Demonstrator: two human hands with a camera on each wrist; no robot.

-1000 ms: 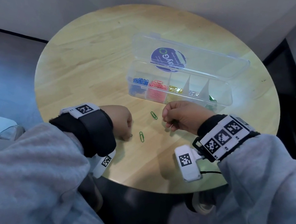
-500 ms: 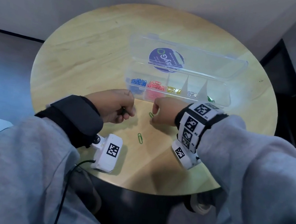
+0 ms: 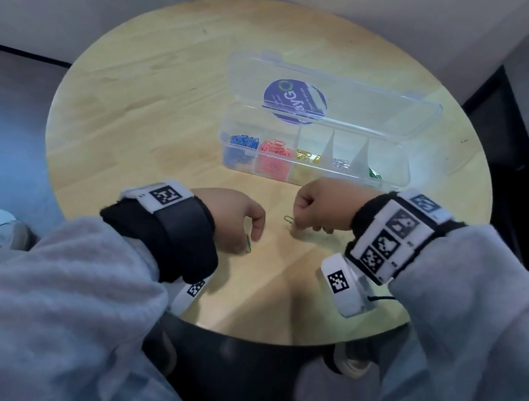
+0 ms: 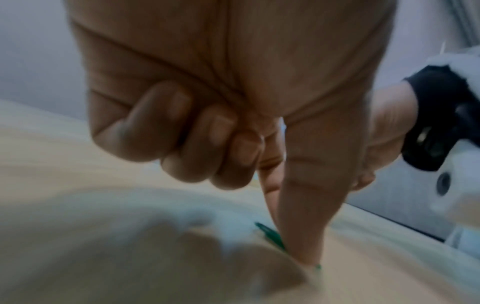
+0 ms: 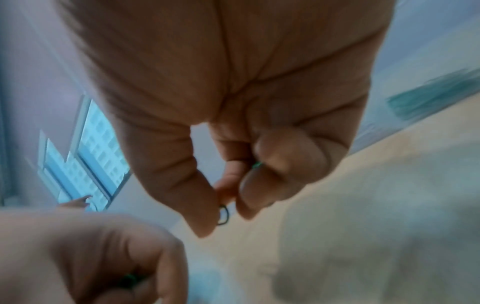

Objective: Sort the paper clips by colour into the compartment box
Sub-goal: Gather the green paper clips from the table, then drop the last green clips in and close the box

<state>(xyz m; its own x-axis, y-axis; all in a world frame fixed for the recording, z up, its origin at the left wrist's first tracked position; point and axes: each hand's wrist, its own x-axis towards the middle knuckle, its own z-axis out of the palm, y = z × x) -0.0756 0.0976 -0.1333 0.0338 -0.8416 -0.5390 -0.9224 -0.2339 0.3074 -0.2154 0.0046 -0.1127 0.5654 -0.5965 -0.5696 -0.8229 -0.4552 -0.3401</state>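
A clear compartment box stands open on the round wooden table, holding blue, red, yellow, silver and green clips in separate compartments. My left hand pinches a green paper clip against the tabletop with thumb and index finger, the other fingers curled; the left wrist view shows the hand on the clip. My right hand pinches a second green clip just above the table, in front of the box. In the right wrist view this clip sits between thumb and index finger of the hand.
The box's lid lies open behind it, with a blue round sticker. The table's near edge is close under both wrists. A grey wall runs behind the table and a dark floor lies to the right.
My left hand has dropped back from near the box onto the nearer green clip. My right hand has closed its thumb and index finger on the farther green clip.
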